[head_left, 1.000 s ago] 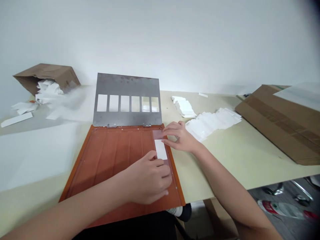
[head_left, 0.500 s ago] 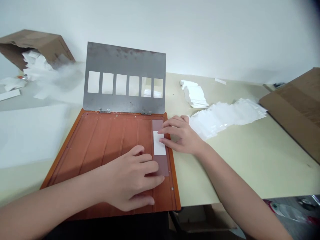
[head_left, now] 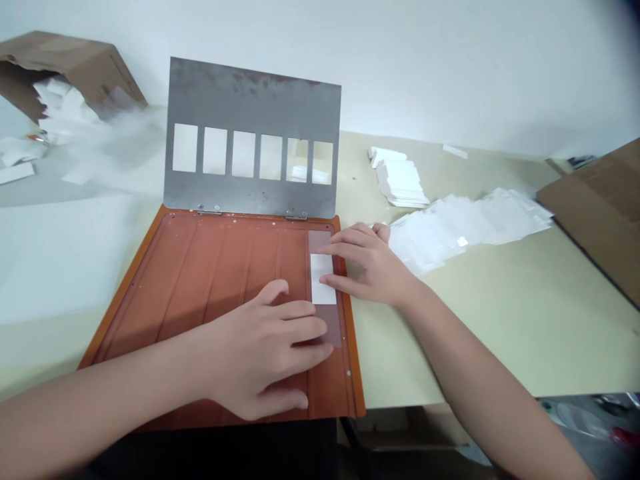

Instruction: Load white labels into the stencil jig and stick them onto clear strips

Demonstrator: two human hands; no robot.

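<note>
An orange-brown board (head_left: 220, 267) with shallow lengthwise grooves lies on the table. Hinged to its far edge, a grey metal plate (head_left: 250, 100) with several rectangular openings stands raised. In the rightmost groove lies a clear strip (head_left: 329, 317) with a white card (head_left: 323, 283) on it. My left hand (head_left: 275, 340) rests palm down on the board, fingers spread, fingertips near the strip's lower part. My right hand (head_left: 363, 263) reaches in from the right, fingers apart, with its fingertips on or just above the card's right side.
Overlapping clear sleeves (head_left: 465, 230) and a stack of white cards (head_left: 400, 180) lie right of the board. A cardboard box (head_left: 600, 213) stands at the far right; another box (head_left: 95, 70) at the back left spills white pieces.
The camera view has shifted slightly. My left fingers have moved a little closer to the strip's right edge, while my right hand stays at the card.
</note>
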